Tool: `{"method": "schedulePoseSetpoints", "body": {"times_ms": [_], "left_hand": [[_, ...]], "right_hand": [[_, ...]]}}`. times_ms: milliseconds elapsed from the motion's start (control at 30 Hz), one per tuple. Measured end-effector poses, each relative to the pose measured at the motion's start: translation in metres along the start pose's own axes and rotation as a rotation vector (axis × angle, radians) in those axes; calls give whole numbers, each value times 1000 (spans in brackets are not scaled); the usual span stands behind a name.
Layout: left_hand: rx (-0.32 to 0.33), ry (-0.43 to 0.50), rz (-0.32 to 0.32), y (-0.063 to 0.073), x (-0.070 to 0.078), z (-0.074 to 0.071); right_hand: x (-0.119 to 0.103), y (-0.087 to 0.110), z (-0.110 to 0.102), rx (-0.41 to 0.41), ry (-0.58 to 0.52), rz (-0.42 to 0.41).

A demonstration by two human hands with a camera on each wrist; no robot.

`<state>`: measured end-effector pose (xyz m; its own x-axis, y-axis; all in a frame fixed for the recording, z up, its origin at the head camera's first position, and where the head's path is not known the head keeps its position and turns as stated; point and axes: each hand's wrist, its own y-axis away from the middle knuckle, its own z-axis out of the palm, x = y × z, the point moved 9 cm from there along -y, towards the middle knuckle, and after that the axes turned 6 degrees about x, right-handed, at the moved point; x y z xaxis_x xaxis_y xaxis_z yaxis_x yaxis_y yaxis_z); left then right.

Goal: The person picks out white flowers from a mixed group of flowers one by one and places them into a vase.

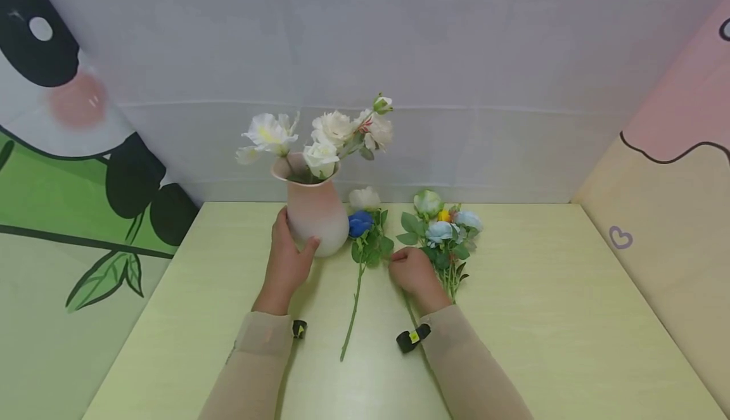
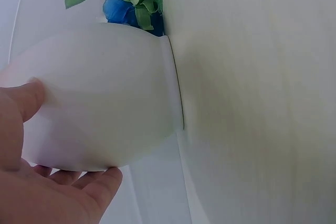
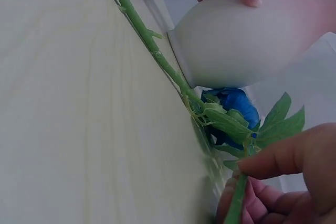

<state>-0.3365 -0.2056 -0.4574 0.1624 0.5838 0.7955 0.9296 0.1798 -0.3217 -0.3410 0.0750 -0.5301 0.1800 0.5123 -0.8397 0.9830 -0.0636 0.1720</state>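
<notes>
A pink-to-white vase (image 1: 319, 217) stands at the back of the table, left of centre. My left hand (image 1: 288, 261) holds it by the left side, thumb across the front and fingers curving behind; the left wrist view shows this hand (image 2: 68, 182) at its belly. White flowers (image 1: 331, 130) fan out from its mouth. My right hand (image 1: 419, 274) pinches a green flower stem (image 3: 237, 198) between thumb and fingers, just below some leaves (image 3: 281, 121). Beside the vase lies a blue flower (image 1: 360, 223) with a long stem; a white bloom (image 1: 365, 198) shows behind it.
To the right of my right hand lies a bunch of light blue, yellow and green flowers (image 1: 441, 230). A pale cloth backdrop (image 1: 433, 59) hangs behind the table (image 1: 542, 318). Printed cartoon panels (image 1: 122, 280) stand along both sides. Each wrist wears a black strap (image 1: 413, 337).
</notes>
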Motion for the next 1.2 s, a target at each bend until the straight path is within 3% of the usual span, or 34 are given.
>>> {"method": "schedulePoseSetpoints", "body": {"times_ms": [267, 600, 967, 1200], "left_hand": [[3, -2, 3, 0, 1, 0], [7, 12, 7, 0, 1, 0], [3, 6, -2, -1, -1, 1], [2, 2, 2, 0, -2, 1]], "right_hand": [[0, -1, 0, -34, -130, 42], [-9, -3, -7, -66, -479, 56], [-20, 4, -12, -64, -560, 82], [-34, 12, -20, -15, -586, 10]]}}
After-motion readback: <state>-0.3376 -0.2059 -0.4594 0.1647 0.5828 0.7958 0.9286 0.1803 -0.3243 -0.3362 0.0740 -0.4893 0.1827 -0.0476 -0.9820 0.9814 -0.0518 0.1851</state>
